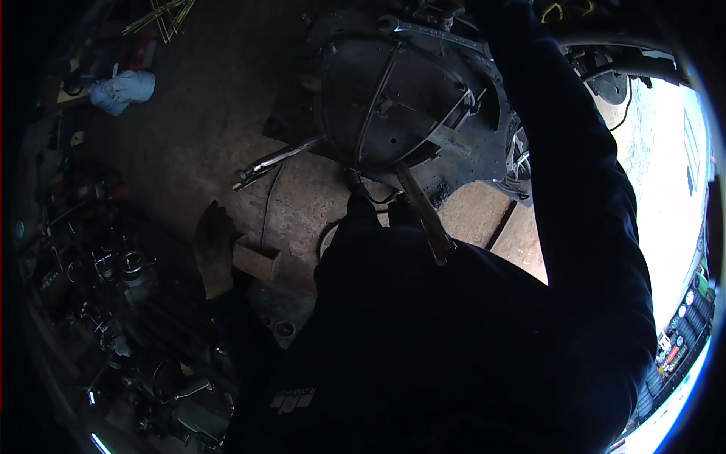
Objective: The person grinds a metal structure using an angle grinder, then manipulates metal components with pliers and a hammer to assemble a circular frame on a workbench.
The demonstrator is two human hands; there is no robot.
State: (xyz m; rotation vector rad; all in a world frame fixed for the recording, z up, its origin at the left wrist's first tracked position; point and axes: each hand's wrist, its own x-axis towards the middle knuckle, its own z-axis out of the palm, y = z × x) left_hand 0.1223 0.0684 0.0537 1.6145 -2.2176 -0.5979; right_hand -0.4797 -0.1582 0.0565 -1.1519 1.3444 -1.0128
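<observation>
In the dim left part of the view, my left hand (214, 250), seemingly in a brownish glove, is held with its fingers stretched out and nothing visible in them. Beside it lies a reddish-brown rectangular block (257, 259). My right arm (578, 144), in a dark sleeve, reaches up to the top edge, and its hand is out of the picture. Ahead of me stands a rounded frame of bent metal bars (370, 106) over a dark plate. A large wrench (439, 34) lies across its far side. A shiny metal bar (280, 157) sticks out to the left.
A flat bar (423, 208) slants from the frame toward my body. Loose metal parts (113, 265) crowd the left side. Farther off are a pale bundled cloth (122, 91) and several thin rods (162, 17). Bright light falls on the ground (658, 174) at right.
</observation>
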